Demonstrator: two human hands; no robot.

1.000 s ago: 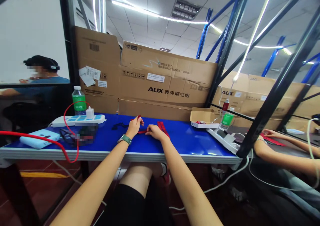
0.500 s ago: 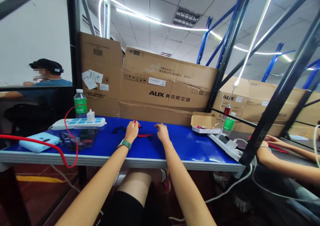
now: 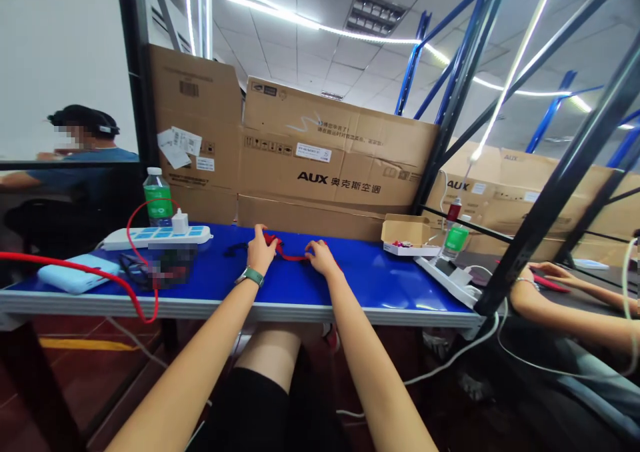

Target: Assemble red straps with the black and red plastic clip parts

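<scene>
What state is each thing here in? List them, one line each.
red strap, running between both hands
left hand, curled around the strap's end
right hand, fingers on the strap, grip unclear
small cardboard box, lid open
water bottle, upright, capped
white power strip, charger plugged in
red cable, looped over the table edge

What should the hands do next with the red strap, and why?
I think a gentle pull apart might be best. The red strap sags in a curve across the blue table between the left hand and the right hand, and it looks bunched by the left hand. A small pull could probably straighten it.
</scene>
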